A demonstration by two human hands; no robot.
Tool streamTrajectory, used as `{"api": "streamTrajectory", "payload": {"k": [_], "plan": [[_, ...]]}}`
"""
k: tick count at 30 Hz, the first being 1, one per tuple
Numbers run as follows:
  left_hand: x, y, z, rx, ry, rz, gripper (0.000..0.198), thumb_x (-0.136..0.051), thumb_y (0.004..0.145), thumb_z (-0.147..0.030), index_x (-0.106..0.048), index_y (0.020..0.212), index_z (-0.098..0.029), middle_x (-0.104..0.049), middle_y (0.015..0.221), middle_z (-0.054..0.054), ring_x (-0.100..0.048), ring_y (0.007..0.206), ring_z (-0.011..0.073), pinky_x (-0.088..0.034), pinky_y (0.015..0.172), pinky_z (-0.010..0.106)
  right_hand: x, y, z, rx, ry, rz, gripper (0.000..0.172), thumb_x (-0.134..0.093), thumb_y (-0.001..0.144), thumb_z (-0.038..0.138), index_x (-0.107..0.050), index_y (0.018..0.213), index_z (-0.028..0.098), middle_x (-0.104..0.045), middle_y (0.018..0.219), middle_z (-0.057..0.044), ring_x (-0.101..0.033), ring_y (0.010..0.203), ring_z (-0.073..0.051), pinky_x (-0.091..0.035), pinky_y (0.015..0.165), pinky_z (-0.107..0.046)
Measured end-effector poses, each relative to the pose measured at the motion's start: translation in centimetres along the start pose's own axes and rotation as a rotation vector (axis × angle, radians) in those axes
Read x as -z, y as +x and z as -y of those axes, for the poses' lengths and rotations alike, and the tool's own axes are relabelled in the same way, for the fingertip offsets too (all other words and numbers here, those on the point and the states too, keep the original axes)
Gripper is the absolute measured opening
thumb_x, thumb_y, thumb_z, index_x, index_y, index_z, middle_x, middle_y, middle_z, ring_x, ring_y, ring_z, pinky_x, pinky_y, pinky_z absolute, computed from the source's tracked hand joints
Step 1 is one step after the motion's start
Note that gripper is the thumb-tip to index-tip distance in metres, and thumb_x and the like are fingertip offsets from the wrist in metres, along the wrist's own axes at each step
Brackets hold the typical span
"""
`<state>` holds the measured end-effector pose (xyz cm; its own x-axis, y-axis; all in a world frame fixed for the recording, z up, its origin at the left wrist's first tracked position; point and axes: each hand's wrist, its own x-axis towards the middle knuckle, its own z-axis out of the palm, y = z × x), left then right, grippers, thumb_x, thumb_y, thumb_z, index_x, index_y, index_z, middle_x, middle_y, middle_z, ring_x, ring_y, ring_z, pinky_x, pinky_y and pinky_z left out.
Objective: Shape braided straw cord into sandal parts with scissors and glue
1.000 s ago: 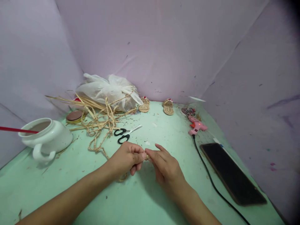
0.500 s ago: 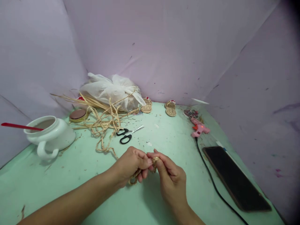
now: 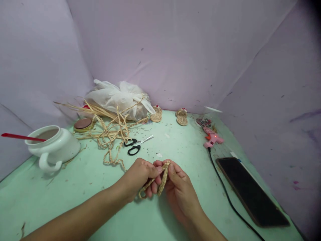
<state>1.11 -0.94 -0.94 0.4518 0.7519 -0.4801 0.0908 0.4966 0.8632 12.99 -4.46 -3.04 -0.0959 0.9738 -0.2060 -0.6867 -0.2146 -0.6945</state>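
Observation:
Above the near middle of the table, my two hands meet at a braided straw cord (image 3: 164, 180). My left hand (image 3: 146, 174) is closed, thumb and forefinger pinching the cord, and a small loop of it hangs below the fingers. My right hand (image 3: 181, 185) pinches the folded top of the braid between thumb and fingers, and a flat doubled length hangs between the two hands. Behind my left hand the cord runs back to a loose tangle of braid (image 3: 112, 134). Scissors with black handles (image 3: 135, 146) lie partly spread just beyond the hands.
A white pot (image 3: 55, 147) with a red stick stands left, beside a round brown-topped tin (image 3: 83, 124). A white plastic bag (image 3: 122, 98) and two tiny woven slippers (image 3: 182, 117) sit at the back. Right are a pink glue gun (image 3: 213, 138), its black cable, and a phone (image 3: 250, 190).
My right hand has turned, showing more of its palm side. The braid, earlier bunched at the fingertips, now shows as a longer folded strip hanging between my hands.

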Motion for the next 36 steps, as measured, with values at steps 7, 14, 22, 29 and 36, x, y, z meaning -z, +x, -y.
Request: {"api": "streamTrajectory", "payload": {"k": [7, 14, 22, 29, 36], "plan": [[0.1, 0.4, 0.5, -0.04, -0.043, -0.043, 0.042, -0.055, 0.072, -0.049, -0.055, 0.052, -0.011, -0.051, 0.037, 0.0, -0.039, 0.027, 0.0053, -0.025, 0.031, 0.017, 0.0, 0.0, -0.3, 0.003, -0.015, -0.007, 0.019, -0.055, 0.083, 0.036, -0.059, 0.088, 0.018, -0.059, 0.062, 0.001, -0.058, 0.055, -0.014, -0.045, 0.058, -0.027], [-0.1, 0.4, 0.4, -0.094, -0.04, -0.002, 0.043, -0.054, 0.073, -0.05, -0.053, 0.053, -0.012, -0.052, 0.041, 0.0, -0.042, 0.031, 0.0067, -0.029, 0.035, 0.019, -0.3, -0.2, -0.3, -0.01, -0.111, 0.083, 0.018, -0.059, 0.08, 0.034, -0.057, 0.074, 0.016, -0.057, 0.052, 0.001, -0.055, 0.05, -0.015, -0.043, 0.054, -0.028], [3.3, 1.2, -1.8, -0.322, 0.452, -0.383, 0.025, -0.05, 0.074, -0.038, -0.059, 0.073, -0.014, -0.062, 0.068, 0.005, -0.059, 0.066, 0.0173, -0.046, 0.066, 0.03, 1.1, 0.9, 0.8, -0.049, -0.02, -0.149, 0.018, -0.07, 0.072, 0.029, -0.061, 0.08, 0.016, -0.071, 0.084, -0.008, -0.064, 0.08, -0.018, -0.046, 0.079, -0.031], [6.9, 3.2, -1.3, -0.317, 1.53, -0.669, 0.018, -0.041, 0.078, -0.021, -0.059, 0.079, -0.017, -0.063, 0.088, 0.011, -0.058, 0.087, 0.0264, -0.042, 0.067, 0.034, 1.0, 0.9, 0.8, -0.051, -0.079, -0.171, 0.024, -0.075, 0.065, 0.03, -0.06, 0.076, 0.015, -0.071, 0.077, -0.008, -0.066, 0.075, -0.018, -0.049, 0.077, -0.033], [6.6, 3.4, -0.8, -0.27, 1.606, -0.669, 0.019, -0.043, 0.069, -0.012, -0.055, 0.084, -0.017, -0.063, 0.077, 0.011, -0.06, 0.075, 0.0287, -0.039, 0.057, 0.033, 1.1, 0.9, 0.9, -0.035, -0.115, -0.195, 0.027, -0.077, 0.062, 0.031, -0.06, 0.073, 0.014, -0.071, 0.074, -0.007, -0.065, 0.07, -0.016, -0.05, 0.072, -0.03]]}}
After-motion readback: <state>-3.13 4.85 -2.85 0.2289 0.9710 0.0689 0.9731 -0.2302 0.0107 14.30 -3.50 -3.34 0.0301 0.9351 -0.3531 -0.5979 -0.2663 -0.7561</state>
